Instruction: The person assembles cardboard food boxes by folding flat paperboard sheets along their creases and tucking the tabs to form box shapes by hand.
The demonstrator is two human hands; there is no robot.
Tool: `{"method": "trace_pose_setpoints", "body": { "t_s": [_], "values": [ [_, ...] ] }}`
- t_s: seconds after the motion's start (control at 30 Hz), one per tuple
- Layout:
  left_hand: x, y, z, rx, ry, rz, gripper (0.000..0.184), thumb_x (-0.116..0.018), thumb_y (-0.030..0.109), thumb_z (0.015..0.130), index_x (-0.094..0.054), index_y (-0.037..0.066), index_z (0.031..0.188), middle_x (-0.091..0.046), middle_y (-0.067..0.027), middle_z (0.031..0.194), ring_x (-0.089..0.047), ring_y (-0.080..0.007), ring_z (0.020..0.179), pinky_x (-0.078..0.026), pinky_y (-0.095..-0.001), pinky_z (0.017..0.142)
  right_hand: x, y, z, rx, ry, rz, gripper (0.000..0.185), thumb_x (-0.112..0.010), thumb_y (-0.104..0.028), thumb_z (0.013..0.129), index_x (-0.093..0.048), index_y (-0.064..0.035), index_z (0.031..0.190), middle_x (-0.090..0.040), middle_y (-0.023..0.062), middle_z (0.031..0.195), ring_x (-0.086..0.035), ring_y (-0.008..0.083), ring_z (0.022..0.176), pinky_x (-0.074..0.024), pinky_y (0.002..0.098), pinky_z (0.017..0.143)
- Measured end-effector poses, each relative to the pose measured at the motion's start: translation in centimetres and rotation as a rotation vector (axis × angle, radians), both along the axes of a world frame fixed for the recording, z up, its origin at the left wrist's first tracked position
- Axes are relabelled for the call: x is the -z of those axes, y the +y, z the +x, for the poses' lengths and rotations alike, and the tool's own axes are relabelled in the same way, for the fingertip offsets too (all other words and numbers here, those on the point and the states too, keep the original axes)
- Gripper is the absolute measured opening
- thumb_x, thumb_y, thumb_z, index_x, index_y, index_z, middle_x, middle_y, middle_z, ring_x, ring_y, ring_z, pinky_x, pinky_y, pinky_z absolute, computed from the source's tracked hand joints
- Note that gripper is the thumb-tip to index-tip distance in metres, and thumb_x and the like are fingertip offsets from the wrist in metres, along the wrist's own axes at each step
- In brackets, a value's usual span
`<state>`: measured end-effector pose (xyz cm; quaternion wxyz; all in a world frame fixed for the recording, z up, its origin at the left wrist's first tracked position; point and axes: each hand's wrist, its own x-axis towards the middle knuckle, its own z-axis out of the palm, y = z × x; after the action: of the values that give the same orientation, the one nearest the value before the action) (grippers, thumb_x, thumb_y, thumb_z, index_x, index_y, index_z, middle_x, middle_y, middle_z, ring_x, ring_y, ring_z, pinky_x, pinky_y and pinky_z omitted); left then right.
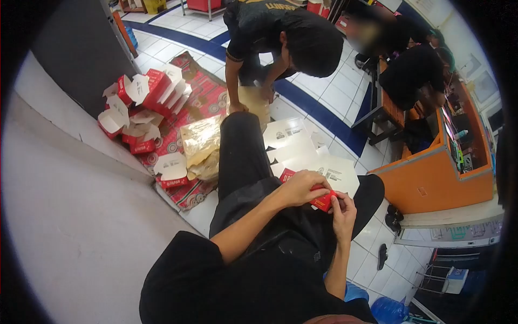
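Above my lap, both hands hold one red carton piece (322, 202) with light printing. My left hand (305, 188) lies over its upper left part, fingers bent and pressed on it. On the right side, my right hand (343, 211) pinches the carton's edge between thumb and fingers. The two hands nearly touch. Just beyond them, flat white carton sheets (302, 151) with small dark print lie on the floor by my legs. The underside of the carton piece is hidden.
Folded red and white boxes (156, 89) are piled on a red patterned mat (202, 81) at the left. Another person (264, 43) bends over brown paper (202, 137) ahead. At the right stand an orange counter (431, 186) and a wooden bench (391, 108).
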<state>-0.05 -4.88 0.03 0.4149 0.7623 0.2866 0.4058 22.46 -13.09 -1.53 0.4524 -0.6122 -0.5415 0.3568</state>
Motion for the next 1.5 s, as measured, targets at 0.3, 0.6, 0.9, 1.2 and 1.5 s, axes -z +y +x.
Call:
{"method": "trace_pose_setpoints", "body": {
  "t_s": [0.3, 0.6, 0.9, 1.2, 1.5],
  "values": [
    [0.7, 0.1, 0.5, -0.095, -0.001, 0.154, 0.018, -0.071, 0.022, 0.102, -0.080, 0.008, 0.111, -0.076, -0.0148, 0.102, -0.072, -0.0376, 0.103, -0.054, -0.0504, 0.092, 0.7, 0.0, 0.7, -0.114, 0.214, 0.091, 0.041, -0.067, -0.020, 0.110, -0.067, 0.0007, 0.146, -0.064, 0.0162, 0.146, -0.066, 0.0235, 0.127, -0.0559, 0.0398, 0.107],
    [-13.0, -3.5, -10.1, 0.115, -0.238, 0.010, 0.021, -0.079, 0.020, 0.099, -0.080, 0.006, 0.115, -0.081, -0.0128, 0.110, -0.077, -0.0302, 0.099, -0.059, -0.0390, 0.090, 10.5, 0.9, 9.2, 0.054, 0.967, -0.120, 0.051, -0.050, -0.039, 0.116, -0.054, -0.0038, 0.153, -0.060, 0.0183, 0.153, -0.063, 0.0369, 0.134, -0.0487, 0.0522, 0.118],
    [-21.1, -3.2, -31.7, -0.775, 0.475, 0.415, 0.028, -0.086, 0.019, 0.095, -0.082, 0.007, 0.120, -0.081, -0.0103, 0.093, -0.080, -0.0202, 0.087, -0.062, -0.0314, 0.079, 6.4, 2.3, 4.7, 0.029, 0.905, -0.057, 0.040, -0.056, -0.031, 0.116, -0.056, -0.0056, 0.148, -0.064, 0.0103, 0.140, -0.063, 0.0188, 0.115, -0.0523, 0.0359, 0.100],
    [-17.8, 6.2, -43.3, -1.403, 0.664, 0.922, 0.057, -0.077, 0.034, 0.099, -0.063, 0.004, 0.146, -0.066, -0.0224, 0.141, -0.062, -0.0398, 0.132, -0.046, -0.0505, 0.115, 6.8, 2.3, 4.6, -0.017, 0.840, -0.065, 0.040, -0.056, -0.031, 0.116, -0.059, -0.0070, 0.148, -0.067, 0.0072, 0.138, -0.063, 0.0159, 0.115, -0.0503, 0.0345, 0.102],
    [3.8, 9.4, -4.4, -0.006, 0.713, 0.298, 0.071, -0.084, 0.028, 0.091, -0.057, 0.018, 0.155, -0.069, -0.0194, 0.130, -0.068, -0.0393, 0.121, -0.054, -0.0553, 0.103, 5.2, 2.0, 3.0, 0.035, 0.859, -0.100, 0.021, -0.063, -0.017, 0.112, -0.068, -0.0024, 0.127, -0.074, 0.0100, 0.118, -0.072, 0.0200, 0.099, -0.0576, 0.0349, 0.090]
  ]
}}
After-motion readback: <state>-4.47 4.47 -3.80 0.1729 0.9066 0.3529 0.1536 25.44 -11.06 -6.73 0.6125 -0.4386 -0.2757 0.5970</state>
